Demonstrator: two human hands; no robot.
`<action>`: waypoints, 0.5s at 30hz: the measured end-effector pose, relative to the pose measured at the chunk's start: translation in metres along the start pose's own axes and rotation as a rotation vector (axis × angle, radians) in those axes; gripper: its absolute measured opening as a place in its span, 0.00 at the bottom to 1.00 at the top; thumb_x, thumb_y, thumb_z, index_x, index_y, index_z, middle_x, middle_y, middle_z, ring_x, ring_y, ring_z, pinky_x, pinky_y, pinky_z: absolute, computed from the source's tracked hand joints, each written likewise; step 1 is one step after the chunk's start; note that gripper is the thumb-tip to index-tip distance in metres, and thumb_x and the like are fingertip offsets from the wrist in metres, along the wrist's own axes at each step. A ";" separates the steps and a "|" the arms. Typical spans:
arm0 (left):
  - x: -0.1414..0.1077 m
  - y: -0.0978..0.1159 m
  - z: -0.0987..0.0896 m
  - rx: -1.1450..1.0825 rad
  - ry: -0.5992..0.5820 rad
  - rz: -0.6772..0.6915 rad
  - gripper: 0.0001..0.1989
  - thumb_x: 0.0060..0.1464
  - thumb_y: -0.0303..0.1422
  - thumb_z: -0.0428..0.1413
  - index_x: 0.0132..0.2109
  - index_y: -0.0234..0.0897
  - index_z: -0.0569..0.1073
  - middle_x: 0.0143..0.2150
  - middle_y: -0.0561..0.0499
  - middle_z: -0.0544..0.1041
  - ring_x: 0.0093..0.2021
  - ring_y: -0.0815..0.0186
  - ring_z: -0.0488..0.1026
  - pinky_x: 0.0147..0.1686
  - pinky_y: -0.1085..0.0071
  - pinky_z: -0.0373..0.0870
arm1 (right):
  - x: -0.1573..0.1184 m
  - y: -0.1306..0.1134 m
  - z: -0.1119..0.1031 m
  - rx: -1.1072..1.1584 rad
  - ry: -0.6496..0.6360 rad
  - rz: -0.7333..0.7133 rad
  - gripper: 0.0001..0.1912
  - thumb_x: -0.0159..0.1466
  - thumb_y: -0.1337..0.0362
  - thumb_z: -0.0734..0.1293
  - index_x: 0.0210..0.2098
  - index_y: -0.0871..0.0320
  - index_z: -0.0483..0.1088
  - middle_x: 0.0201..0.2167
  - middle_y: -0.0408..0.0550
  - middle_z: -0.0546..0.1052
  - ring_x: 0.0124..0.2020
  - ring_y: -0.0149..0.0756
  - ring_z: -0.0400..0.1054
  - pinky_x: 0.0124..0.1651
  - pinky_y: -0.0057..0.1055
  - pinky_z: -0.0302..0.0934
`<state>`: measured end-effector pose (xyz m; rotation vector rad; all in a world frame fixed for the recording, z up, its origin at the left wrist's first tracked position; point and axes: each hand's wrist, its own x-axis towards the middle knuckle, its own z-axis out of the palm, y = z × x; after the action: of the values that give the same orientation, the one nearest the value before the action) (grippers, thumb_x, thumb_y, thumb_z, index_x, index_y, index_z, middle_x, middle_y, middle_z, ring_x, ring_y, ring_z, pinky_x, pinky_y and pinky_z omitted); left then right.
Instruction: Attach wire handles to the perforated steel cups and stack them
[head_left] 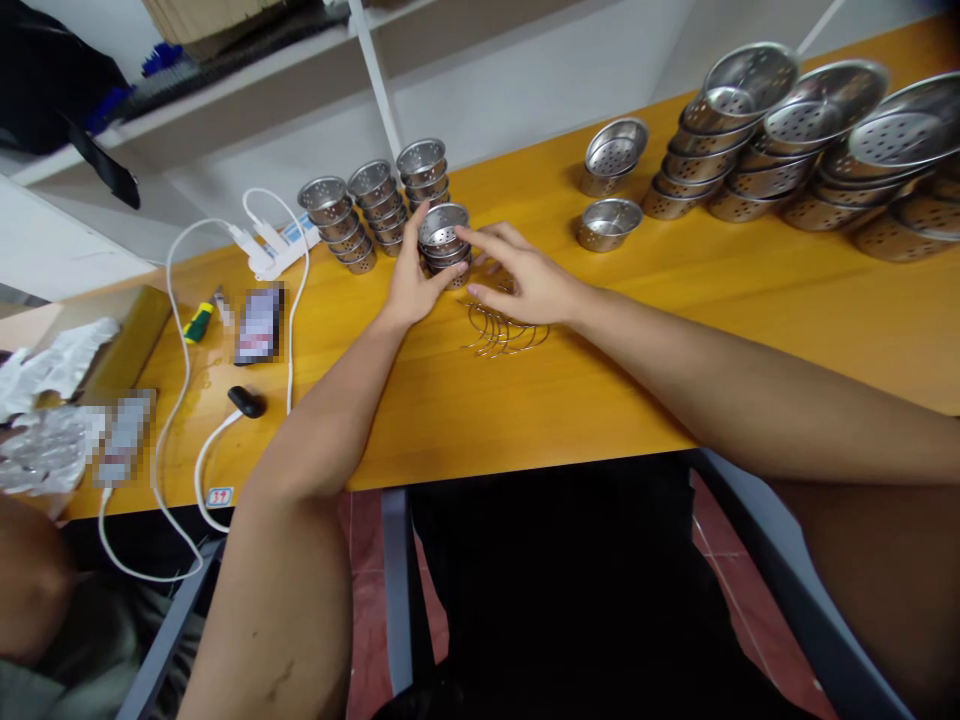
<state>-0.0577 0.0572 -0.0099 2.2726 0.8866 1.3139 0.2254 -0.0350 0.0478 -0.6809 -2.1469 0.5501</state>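
A short stack of perforated metal cups [444, 232] stands on the yellow table. My left hand [412, 272] is wrapped round its left side, thumb at the front and fingers behind. On the right of the stack, my right hand [525, 275] has its fingers apart, with the index fingertip at the top cup's rim; nothing shows in its grasp. Several thin curved metal wires [499, 330] lie under and in front of my right hand. Behind the held stack are three taller cup stacks, one of them at the left [341, 225].
Two small cup groups [609, 225] and larger stacks [750, 130] stand to the right. On the left are a power strip [289, 250] with white cables, a yellow-green tool [199, 323], a black object [246, 402] and plastic bags [45, 450]. Another person's arm [30, 580] shows at lower left.
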 end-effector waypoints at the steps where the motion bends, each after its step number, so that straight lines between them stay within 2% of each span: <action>1: 0.000 -0.002 0.000 -0.006 -0.001 0.000 0.64 0.62 0.73 0.69 0.90 0.58 0.48 0.90 0.38 0.61 0.91 0.42 0.64 0.92 0.42 0.62 | 0.001 0.000 0.000 0.005 -0.003 0.007 0.49 0.76 0.37 0.73 0.91 0.42 0.63 0.73 0.59 0.76 0.68 0.66 0.77 0.81 0.71 0.69; 5: 0.000 -0.002 -0.001 -0.023 -0.003 -0.023 0.64 0.61 0.73 0.70 0.89 0.59 0.50 0.89 0.38 0.63 0.89 0.43 0.67 0.90 0.42 0.65 | 0.002 0.000 -0.001 0.018 -0.016 0.032 0.50 0.76 0.33 0.73 0.91 0.40 0.63 0.74 0.58 0.76 0.68 0.66 0.78 0.82 0.71 0.68; 9: 0.001 0.003 0.000 -0.031 -0.003 -0.042 0.64 0.60 0.74 0.70 0.88 0.59 0.51 0.88 0.38 0.63 0.88 0.42 0.68 0.89 0.42 0.68 | 0.004 0.000 -0.002 0.016 -0.009 0.022 0.49 0.77 0.33 0.71 0.90 0.42 0.64 0.72 0.58 0.76 0.66 0.63 0.80 0.79 0.68 0.72; 13: -0.001 -0.007 0.005 -0.014 0.020 -0.024 0.68 0.61 0.74 0.69 0.90 0.59 0.41 0.90 0.37 0.59 0.90 0.42 0.65 0.89 0.42 0.65 | 0.004 0.003 -0.001 0.038 -0.002 0.021 0.48 0.77 0.34 0.72 0.89 0.42 0.65 0.71 0.58 0.77 0.64 0.64 0.80 0.77 0.70 0.73; 15: -0.003 -0.015 0.007 -0.018 0.027 -0.014 0.70 0.61 0.74 0.69 0.90 0.58 0.38 0.90 0.35 0.59 0.90 0.43 0.66 0.89 0.44 0.67 | 0.003 0.004 0.000 0.042 -0.001 0.023 0.47 0.77 0.34 0.72 0.89 0.41 0.65 0.71 0.58 0.77 0.64 0.64 0.80 0.76 0.71 0.73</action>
<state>-0.0579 0.0663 -0.0242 2.2360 0.8950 1.3444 0.2248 -0.0296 0.0472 -0.6824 -2.1248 0.6065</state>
